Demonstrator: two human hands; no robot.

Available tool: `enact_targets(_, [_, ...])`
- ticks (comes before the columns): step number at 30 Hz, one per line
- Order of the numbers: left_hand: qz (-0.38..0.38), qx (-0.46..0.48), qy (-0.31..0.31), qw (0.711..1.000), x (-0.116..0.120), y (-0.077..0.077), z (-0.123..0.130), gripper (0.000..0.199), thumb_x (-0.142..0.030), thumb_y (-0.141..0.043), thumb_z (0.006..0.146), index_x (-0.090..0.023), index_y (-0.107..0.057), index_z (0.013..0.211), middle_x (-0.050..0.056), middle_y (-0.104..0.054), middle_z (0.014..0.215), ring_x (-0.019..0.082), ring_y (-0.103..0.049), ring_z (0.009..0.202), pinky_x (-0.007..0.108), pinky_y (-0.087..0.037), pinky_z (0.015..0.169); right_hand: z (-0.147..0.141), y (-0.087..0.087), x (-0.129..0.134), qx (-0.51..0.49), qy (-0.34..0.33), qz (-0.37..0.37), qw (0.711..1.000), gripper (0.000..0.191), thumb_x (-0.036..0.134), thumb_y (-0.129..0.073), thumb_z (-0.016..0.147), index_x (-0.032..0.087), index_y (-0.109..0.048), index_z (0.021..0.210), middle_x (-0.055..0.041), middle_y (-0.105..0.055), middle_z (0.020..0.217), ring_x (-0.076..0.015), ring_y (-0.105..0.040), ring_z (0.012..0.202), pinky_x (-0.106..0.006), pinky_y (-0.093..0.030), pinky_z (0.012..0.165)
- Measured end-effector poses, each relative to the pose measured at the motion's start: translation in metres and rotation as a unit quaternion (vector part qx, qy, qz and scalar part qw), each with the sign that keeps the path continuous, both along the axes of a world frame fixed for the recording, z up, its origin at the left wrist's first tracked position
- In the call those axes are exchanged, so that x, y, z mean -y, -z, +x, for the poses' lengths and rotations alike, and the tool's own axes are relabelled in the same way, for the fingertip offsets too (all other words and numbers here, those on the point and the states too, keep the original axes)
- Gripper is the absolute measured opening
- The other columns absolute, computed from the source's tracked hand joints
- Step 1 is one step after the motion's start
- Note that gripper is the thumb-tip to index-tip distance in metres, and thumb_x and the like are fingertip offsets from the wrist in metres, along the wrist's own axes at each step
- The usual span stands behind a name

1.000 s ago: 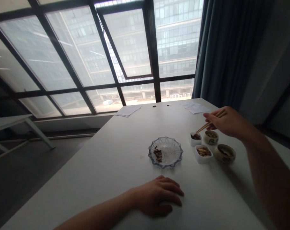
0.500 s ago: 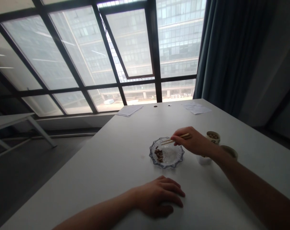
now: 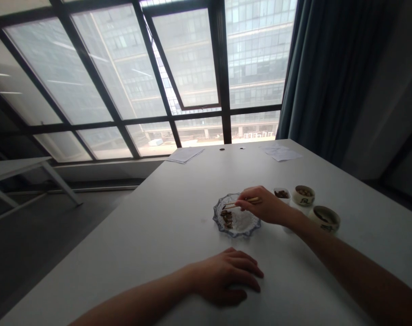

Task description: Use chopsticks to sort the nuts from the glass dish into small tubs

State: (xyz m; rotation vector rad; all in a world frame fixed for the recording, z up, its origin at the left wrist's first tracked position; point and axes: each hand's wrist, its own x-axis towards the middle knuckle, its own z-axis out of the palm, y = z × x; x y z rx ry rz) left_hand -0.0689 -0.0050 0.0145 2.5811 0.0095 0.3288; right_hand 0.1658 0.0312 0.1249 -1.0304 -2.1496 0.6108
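Observation:
My right hand (image 3: 257,204) is closed around a pair of wooden chopsticks (image 3: 231,205), reaching over a clear glass plate (image 3: 238,233) with a scalloped rim. The chopstick tips are at a small pile of dark brown, elongated pieces (image 3: 226,219) on the plate's left side. Whether a piece is pinched between the tips is too small to tell. My left hand (image 3: 228,277) rests on the white table in front of the plate, fingers spread and holding nothing.
Right of the plate stand a white cup (image 3: 282,194) with dark pieces, a cream bowl (image 3: 304,195) of round brownish items and another cream bowl (image 3: 324,219). A further container is partly hidden by my right forearm. Papers (image 3: 184,155) lie at the table's far end.
My right hand has moved left and slightly down with the chopsticks, whose tips are now at the dark pieces. The containers at right are less covered. My left hand stays in place.

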Motion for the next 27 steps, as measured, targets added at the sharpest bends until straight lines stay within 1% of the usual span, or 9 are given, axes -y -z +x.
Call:
enact_targets(4, [-0.001, -0.004, 0.0, 1.0, 0.0, 0.0, 0.0, 0.035, -0.032, -0.061, 0.097, -0.025, -0.064, 0.131, 0.007, -0.066, 0.145, 0.025, -0.056, 0.14, 0.038, -0.037, 0.122, -0.002, -0.001, 0.002, 0.004, 0.0, -0.007, 1.0, 0.045, 0.051, -0.063, 0.101, 0.014, -0.081, 0.083, -0.0073, -0.077, 0.08, -0.0195, -0.068, 0.072, -0.03, -0.05, 0.069])
enact_targets(9, [0.0, -0.008, 0.0, 1.0, 0.0, -0.002, 0.0, 0.036, -0.031, -0.062, 0.096, -0.026, -0.064, 0.131, 0.006, -0.066, 0.144, 0.025, -0.056, 0.14, 0.038, -0.037, 0.122, -0.002, 0.001, 0.002, 0.002, 0.023, -0.039, 0.999, 0.048, 0.054, -0.062, 0.1, 0.013, -0.083, 0.086, -0.0075, -0.078, 0.076, -0.0194, -0.068, 0.065, -0.029, -0.049, 0.061])
enact_targets(13, [-0.002, -0.019, 0.004, 1.0, 0.0, -0.004, 0.0, 0.036, -0.032, -0.061, 0.097, -0.026, -0.063, 0.132, 0.007, -0.065, 0.145, 0.026, -0.056, 0.14, 0.039, -0.037, 0.122, -0.005, 0.003, 0.003, -0.001, 0.037, -0.029, 0.999, 0.051, 0.055, -0.061, 0.101, 0.013, -0.082, 0.08, -0.0076, -0.078, 0.072, -0.0194, -0.068, 0.062, -0.028, -0.047, 0.057])
enact_targets(15, [-0.003, -0.021, 0.004, 1.0, 0.0, -0.004, 0.0, 0.036, -0.033, -0.061, 0.097, -0.026, -0.063, 0.132, 0.008, -0.065, 0.145, 0.027, -0.056, 0.14, 0.04, -0.038, 0.122, -0.005, 0.002, 0.003, -0.007, 0.044, -0.03, 0.999, 0.051, 0.055, -0.061, 0.1, 0.013, -0.081, 0.078, -0.0078, -0.078, 0.071, -0.0201, -0.07, 0.062, -0.028, -0.049, 0.058])
enact_targets(18, [-0.004, -0.019, 0.004, 1.0, 0.0, -0.002, 0.0, 0.037, -0.032, -0.061, 0.097, -0.026, -0.063, 0.133, 0.007, -0.065, 0.146, 0.027, -0.055, 0.141, 0.04, -0.037, 0.123, 0.004, -0.01, 0.007, -0.02, 0.061, -0.032, 0.997, 0.049, 0.053, -0.063, 0.1, 0.014, -0.08, 0.078, -0.0085, -0.079, 0.073, -0.0213, -0.073, 0.064, -0.029, -0.053, 0.06])
enact_targets(21, [-0.002, -0.014, 0.001, 1.0, 0.0, -0.001, 0.0, 0.037, -0.031, -0.062, 0.096, -0.026, -0.064, 0.132, 0.007, -0.065, 0.145, 0.026, -0.056, 0.14, 0.04, -0.038, 0.123, 0.028, -0.029, 0.014, -0.044, 0.098, -0.025, 0.994, 0.045, 0.053, -0.061, 0.102, 0.015, -0.08, 0.086, -0.0105, -0.081, 0.081, -0.0225, -0.076, 0.067, -0.031, -0.057, 0.059])
enact_targets(23, [-0.003, -0.016, -0.001, 1.0, 0.0, -0.002, 0.0, 0.036, -0.031, -0.062, 0.096, -0.025, -0.065, 0.131, 0.007, -0.066, 0.144, 0.026, -0.056, 0.14, 0.039, -0.039, 0.122, 0.049, -0.043, 0.021, -0.06, 0.162, -0.022, 0.985, 0.045, 0.056, -0.063, 0.099, 0.016, -0.081, 0.09, -0.0121, -0.081, 0.084, -0.0247, -0.077, 0.07, -0.032, -0.059, 0.059])
enact_targets(25, [-0.008, -0.019, 0.0, 1.0, 0.001, -0.004, 0.001, 0.036, -0.031, -0.061, 0.096, -0.025, -0.065, 0.131, 0.008, -0.066, 0.144, 0.026, -0.057, 0.139, 0.04, -0.039, 0.122, 0.072, -0.055, 0.027, -0.09, 0.233, -0.017, 0.968, 0.045, 0.06, -0.068, 0.095, 0.017, -0.082, 0.094, -0.0131, -0.082, 0.087, -0.0278, -0.079, 0.073, -0.034, -0.061, 0.057])
enact_targets(27, [-0.01, -0.021, 0.002, 1.0, 0.001, -0.006, 0.001, 0.036, -0.031, -0.061, 0.095, -0.025, -0.065, 0.131, 0.008, -0.066, 0.144, 0.027, -0.057, 0.139, 0.041, -0.039, 0.122, 0.093, -0.063, 0.032, -0.1, 0.288, -0.012, 0.952, 0.044, 0.06, -0.073, 0.091, 0.017, -0.082, 0.091, -0.0148, -0.082, 0.085, -0.0302, -0.08, 0.074, -0.035, -0.063, 0.057])
